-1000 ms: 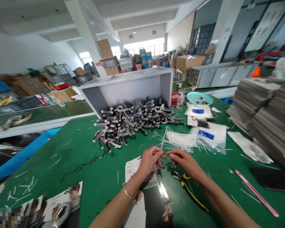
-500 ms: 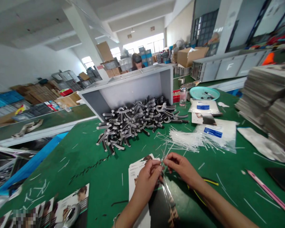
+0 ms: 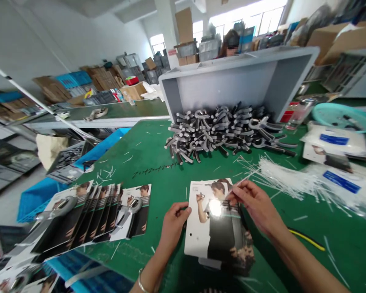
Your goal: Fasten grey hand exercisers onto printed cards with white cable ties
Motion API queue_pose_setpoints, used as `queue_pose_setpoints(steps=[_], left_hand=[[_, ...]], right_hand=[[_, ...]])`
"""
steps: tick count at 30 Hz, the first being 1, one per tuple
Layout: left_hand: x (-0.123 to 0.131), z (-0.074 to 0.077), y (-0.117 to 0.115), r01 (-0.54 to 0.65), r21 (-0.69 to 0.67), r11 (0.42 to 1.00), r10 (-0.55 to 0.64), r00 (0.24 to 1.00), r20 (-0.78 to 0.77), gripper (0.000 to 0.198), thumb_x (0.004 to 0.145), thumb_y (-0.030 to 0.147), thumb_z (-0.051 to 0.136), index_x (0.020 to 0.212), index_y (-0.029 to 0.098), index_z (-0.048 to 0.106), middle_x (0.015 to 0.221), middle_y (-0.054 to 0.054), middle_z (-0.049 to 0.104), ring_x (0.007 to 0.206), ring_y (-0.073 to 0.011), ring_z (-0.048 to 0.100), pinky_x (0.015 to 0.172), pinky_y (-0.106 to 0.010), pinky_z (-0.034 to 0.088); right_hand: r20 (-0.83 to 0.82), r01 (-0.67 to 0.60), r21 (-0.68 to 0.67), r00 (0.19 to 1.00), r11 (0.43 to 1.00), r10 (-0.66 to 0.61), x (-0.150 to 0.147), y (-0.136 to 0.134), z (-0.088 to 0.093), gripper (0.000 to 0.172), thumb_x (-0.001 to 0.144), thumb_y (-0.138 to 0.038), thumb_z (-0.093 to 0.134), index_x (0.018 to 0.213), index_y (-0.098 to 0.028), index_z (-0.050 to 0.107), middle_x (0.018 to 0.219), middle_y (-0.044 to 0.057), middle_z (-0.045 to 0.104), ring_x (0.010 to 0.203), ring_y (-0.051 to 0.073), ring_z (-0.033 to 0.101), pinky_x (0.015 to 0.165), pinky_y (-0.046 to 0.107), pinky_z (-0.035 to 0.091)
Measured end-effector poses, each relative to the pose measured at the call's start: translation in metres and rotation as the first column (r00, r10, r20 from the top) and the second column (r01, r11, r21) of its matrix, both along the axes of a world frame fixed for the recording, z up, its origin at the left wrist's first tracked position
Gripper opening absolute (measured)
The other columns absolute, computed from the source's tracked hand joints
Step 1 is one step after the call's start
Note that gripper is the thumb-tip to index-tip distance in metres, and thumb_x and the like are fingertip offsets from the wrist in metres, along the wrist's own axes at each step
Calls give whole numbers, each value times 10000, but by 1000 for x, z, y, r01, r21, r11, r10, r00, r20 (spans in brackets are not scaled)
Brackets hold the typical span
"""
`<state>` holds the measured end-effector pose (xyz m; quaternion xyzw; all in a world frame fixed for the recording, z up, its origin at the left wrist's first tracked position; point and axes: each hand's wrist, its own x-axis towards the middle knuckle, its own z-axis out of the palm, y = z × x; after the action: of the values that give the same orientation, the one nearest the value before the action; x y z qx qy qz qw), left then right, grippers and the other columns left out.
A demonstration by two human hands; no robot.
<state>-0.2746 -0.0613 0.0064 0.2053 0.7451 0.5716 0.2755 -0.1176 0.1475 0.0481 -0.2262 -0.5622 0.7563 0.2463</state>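
A printed cardboard card [image 3: 219, 228], white and black with a picture of a person, lies in front of me, bright with glare. Other cards show beneath its lower edge. My left hand [image 3: 173, 221] is at its left edge, fingers curled and thumb against the edge. Over the upper right corner, my right hand [image 3: 258, 203] is closed in a pinch. A thin white cable tie [image 3: 246, 176] runs from those fingertips. Beyond lies a heap of plier-like tools [image 3: 219, 132] with grey and black handles, spilling from a tipped grey crate [image 3: 225, 87].
Loose white cable ties [image 3: 286, 179] and plastic bags [image 3: 338, 183] lie at right, near a turquoise dish [image 3: 344, 116]. A yellow-and-black handle [image 3: 308, 239] rests by my right forearm. Carded tools [image 3: 94, 215] overlap at left. A person [image 3: 230, 42] is behind the crate.
My view has swung left and down. My hands, earlier together over the card with a tie, have moved apart to its two sides. The card's printed front now shows more fully.
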Motion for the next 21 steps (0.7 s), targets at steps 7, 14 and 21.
queue_pose_setpoints(steps=[7, 14, 21], left_hand=[[-18, 0, -24, -116, 154, 981, 90, 982, 165, 281, 830, 387, 678, 984, 153, 659, 722, 4, 645, 630, -117, 561, 560, -192, 413], [-26, -25, -31, -280, 244, 929, 169, 904, 393, 350, 803, 461, 691, 994, 167, 684, 788, -12, 693, 685, -124, 616, 616, -201, 455], [-5, -39, -11, -196, 229, 953, 36, 830, 557, 560, 564, 388, 864, 1045, 149, 708, 802, -52, 735, 619, -165, 635, 604, -275, 501]], right_hand=[[79, -227, 203, 973, 953, 215, -49, -43, 6, 157, 939, -372, 582, 962, -224, 537, 861, 31, 708, 759, 183, 700, 713, 326, 559], [279, -350, 517, 932, 781, 233, -67, -59, -30, 145, 987, -366, 482, 993, -235, 543, 942, 41, 653, 805, 192, 687, 721, 336, 543], [368, -391, 715, 915, 579, 163, -69, -60, -24, 86, 981, -269, 492, 967, -228, 567, 905, 29, 649, 838, 204, 633, 795, 354, 474]])
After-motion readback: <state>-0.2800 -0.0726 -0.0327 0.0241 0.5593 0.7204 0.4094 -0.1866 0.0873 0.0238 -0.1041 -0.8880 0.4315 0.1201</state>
